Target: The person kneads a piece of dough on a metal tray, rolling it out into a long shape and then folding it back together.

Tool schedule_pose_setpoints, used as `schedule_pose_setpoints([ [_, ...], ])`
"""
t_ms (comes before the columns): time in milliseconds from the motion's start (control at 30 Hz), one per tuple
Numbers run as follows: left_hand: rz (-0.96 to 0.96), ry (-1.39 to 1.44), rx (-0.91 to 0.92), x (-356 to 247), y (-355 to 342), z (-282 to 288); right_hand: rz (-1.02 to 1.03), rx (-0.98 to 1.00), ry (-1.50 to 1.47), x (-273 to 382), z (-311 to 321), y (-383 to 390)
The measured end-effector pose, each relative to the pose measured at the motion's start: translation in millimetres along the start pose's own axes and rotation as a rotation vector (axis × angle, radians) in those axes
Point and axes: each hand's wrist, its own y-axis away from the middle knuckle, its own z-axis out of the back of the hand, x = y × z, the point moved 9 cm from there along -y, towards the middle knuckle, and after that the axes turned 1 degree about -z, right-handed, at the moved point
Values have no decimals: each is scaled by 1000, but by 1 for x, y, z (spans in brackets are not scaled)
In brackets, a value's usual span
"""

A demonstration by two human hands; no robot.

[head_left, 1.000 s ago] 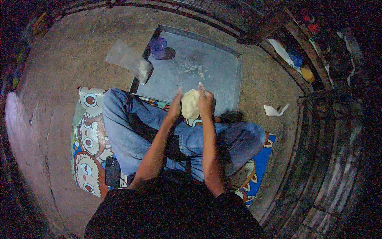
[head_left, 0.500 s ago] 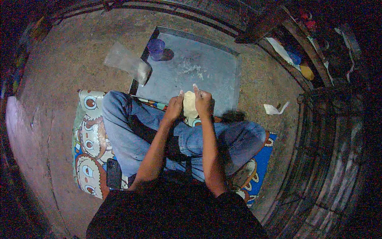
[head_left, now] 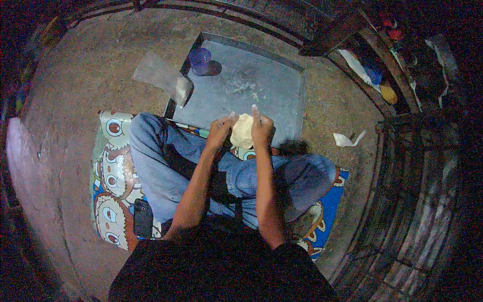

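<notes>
A pale, roundish piece of dough (head_left: 243, 132) hangs between my hands, above the near edge of a grey metal tray (head_left: 271, 90). My left hand (head_left: 220, 130) grips its left edge, with the thumb up and whitened at the tip. On the opposite edge my right hand (head_left: 262, 130) is closed, its thumb pointing away from me. The fingers behind the dough are hidden. White flour (head_left: 245, 89) is smeared over the middle of the tray. A purple cup (head_left: 199, 59) stands in the tray's far left corner.
A clear plastic bag with white powder (head_left: 182, 92) leans over the tray's left rim. My crossed legs in jeans (head_left: 156, 166) rest on a cartoon-print mat (head_left: 113, 173). A phone (head_left: 143, 217) lies on the mat at left. A white scrap (head_left: 347, 139) lies on the floor at right.
The dough looks a little wider and rounder between my hands. My left hand has tilted its thumb inward, and my right hand has shifted slightly right.
</notes>
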Motion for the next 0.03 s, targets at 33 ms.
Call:
schedule_pose_setpoints([
  [33, -2, 2, -2, 6, -1, 2, -55, -16, -37, -11, -2, -3],
])
